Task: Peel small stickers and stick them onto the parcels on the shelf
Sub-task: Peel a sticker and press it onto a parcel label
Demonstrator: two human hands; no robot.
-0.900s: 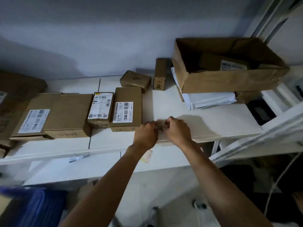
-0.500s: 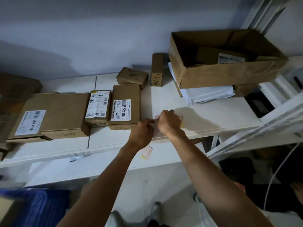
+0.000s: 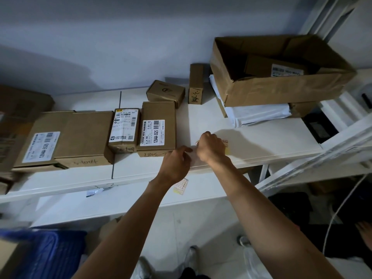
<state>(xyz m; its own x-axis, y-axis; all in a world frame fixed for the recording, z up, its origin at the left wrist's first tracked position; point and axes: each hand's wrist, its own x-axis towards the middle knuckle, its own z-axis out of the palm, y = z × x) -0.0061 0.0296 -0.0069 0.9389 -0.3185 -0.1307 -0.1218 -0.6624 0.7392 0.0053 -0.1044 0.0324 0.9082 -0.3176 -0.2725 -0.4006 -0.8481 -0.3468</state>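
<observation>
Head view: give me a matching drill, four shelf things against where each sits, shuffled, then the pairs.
Things:
1 open carton
2 slim box
3 sticker sheet
4 small box

Places:
A under the right hand, at the front of the shelf
B on the white bags
C askew, behind the front row
D upright, by the back wall

Pairs: 1-B, 2-D, 3-A, 4-C

Left hand [image 3: 176, 164] beside right hand [image 3: 211, 148]

White shelf [image 3: 251, 141] against bluish wall [image 3: 100, 47] (dimly lit), pale floor [image 3: 201, 222].
</observation>
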